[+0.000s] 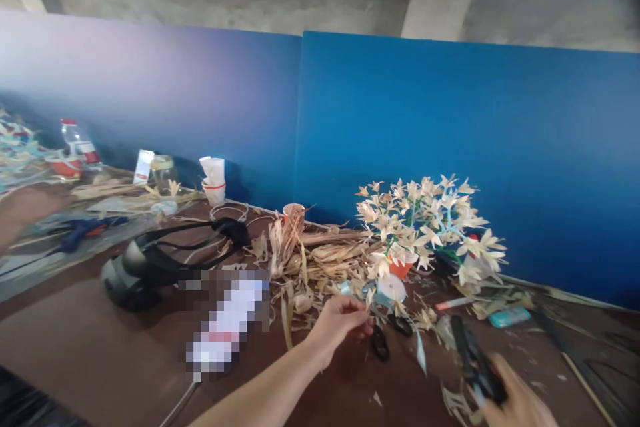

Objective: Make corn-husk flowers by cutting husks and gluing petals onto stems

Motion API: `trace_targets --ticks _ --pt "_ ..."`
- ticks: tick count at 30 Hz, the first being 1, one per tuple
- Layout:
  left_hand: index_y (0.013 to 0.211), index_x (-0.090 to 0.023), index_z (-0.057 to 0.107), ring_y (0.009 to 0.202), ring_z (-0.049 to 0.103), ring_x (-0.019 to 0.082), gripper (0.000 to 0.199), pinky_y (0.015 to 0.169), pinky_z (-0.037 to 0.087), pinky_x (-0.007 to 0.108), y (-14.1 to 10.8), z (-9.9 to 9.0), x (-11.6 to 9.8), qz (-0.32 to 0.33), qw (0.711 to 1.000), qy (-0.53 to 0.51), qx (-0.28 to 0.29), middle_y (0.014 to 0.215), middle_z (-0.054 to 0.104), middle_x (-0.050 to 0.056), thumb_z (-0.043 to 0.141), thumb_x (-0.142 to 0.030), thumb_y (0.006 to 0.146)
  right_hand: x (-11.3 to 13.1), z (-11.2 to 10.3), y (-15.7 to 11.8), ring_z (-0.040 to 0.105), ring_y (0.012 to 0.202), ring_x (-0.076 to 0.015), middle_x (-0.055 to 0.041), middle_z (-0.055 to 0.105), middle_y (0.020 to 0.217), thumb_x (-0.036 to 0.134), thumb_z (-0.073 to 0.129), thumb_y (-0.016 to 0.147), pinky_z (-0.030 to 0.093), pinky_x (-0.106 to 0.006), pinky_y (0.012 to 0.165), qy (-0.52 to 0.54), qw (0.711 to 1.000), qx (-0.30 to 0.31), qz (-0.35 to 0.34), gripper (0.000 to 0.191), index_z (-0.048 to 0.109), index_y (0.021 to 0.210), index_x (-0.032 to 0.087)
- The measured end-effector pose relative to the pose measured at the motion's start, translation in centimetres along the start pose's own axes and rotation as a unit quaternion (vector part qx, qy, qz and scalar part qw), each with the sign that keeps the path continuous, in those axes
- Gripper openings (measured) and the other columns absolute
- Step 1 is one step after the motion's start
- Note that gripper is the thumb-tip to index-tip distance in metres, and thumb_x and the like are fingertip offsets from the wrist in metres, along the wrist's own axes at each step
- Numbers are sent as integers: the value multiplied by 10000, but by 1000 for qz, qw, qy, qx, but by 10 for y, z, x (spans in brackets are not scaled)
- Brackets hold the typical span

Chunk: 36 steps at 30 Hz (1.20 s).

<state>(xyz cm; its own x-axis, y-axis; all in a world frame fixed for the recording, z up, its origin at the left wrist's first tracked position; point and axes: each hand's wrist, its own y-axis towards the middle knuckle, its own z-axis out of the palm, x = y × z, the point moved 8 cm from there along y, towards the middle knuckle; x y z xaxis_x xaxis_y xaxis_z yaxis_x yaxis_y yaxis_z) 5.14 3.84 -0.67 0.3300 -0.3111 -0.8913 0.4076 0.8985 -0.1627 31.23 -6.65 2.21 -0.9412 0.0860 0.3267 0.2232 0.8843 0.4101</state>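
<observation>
My left hand (344, 321) is closed in a pinch around the stem end of a small pale husk flower (369, 295), just above the black scissor handles (380, 343). At the lower right, my right hand (517, 393) is wrapped round a black tool (475, 360), blurred by motion. Beyond the hands, a bunch of cream husk flowers (430, 220) on green and blue stems rises from a red and white cup (401, 265). A roll of light blue tape (391, 288) lies between the cup and my left hand.
Dry corn husks (325, 253) are heaped at the middle back. A headset (135, 273) and a pixelated phone (227, 327) lie left of my left arm. Farther left are another person's hand (35, 207) and a blue glue gun (87, 230). A teal packet (510, 317) lies right.
</observation>
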Motion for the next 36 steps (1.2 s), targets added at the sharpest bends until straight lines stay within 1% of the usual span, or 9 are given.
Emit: trace_targets --ticks 2,3,6,8,10,14,16,24,36 --pt "659 -126 564 571 600 128 329 537 417 223 0 0 2 -10 1000 -3 -2 639 656 35 763 -358 539 30 -4 1 644 700 -243 -85 669 811 243 526 689 492 -283 558 45 998 -27 -44 188 579 867 212" --pt "664 -124 568 560 594 122 331 529 414 218 0 0 4 -18 1000 1 -3 631 654 35 761 -365 544 49 -4 1 634 710 -231 -84 655 814 241 540 702 492 -277 587 74 994 -29 -81 156 573 850 206" --pt "655 -117 573 556 588 115 337 537 419 216 1 -1 5 -22 1000 2 -2 635 655 38 766 -366 537 103 0 0 601 744 -186 -73 608 841 191 504 777 480 -252 668 170 971 -2 -168 65 547 825 201" --pt "646 -115 575 562 589 114 326 549 421 217 1 0 4 -14 1000 -4 8 629 652 37 768 -354 537 126 4 0 582 722 -166 -70 575 854 154 501 778 472 -237 650 208 960 14 -188 68 524 828 194" --pt "647 -117 576 537 581 109 314 523 408 210 2 0 4 -12 1000 -5 15 611 646 29 764 -345 542 138 9 1 571 754 -166 -75 551 889 118 505 760 469 -244 676 230 953 33 -194 128 510 867 188" --pt "647 -124 567 400 508 80 303 383 287 176 3 -2 6 -15 999 31 -1 511 600 -6 745 -347 545 144 19 4 559 785 -174 -73 526 894 81 501 733 468 -256 703 239 949 41 -202 191 496 893 184" --pt "646 -125 565 367 479 71 289 357 246 171 4 -4 6 -11 999 46 -10 466 569 -24 736 -335 547 144 22 4 559 785 -174 -69 521 885 81 500 731 469 -254 702 237 949 38 -205 188 497 889 184" --pt "636 -119 568 363 463 64 290 360 232 168 6 -6 10 -11 998 53 -14 446 539 -29 741 -331 542 142 30 4 551 710 -152 -47 493 827 85 493 724 467 -231 647 251 949 54 -183 132 502 811 184" --pt "612 -120 566 345 420 51 305 367 212 176 7 -4 9 -12 999 41 -10 429 514 -37 772 -321 509 139 32 3 547 698 -147 -37 494 821 79 490 703 457 -227 630 257 948 66 -174 151 521 805 185"
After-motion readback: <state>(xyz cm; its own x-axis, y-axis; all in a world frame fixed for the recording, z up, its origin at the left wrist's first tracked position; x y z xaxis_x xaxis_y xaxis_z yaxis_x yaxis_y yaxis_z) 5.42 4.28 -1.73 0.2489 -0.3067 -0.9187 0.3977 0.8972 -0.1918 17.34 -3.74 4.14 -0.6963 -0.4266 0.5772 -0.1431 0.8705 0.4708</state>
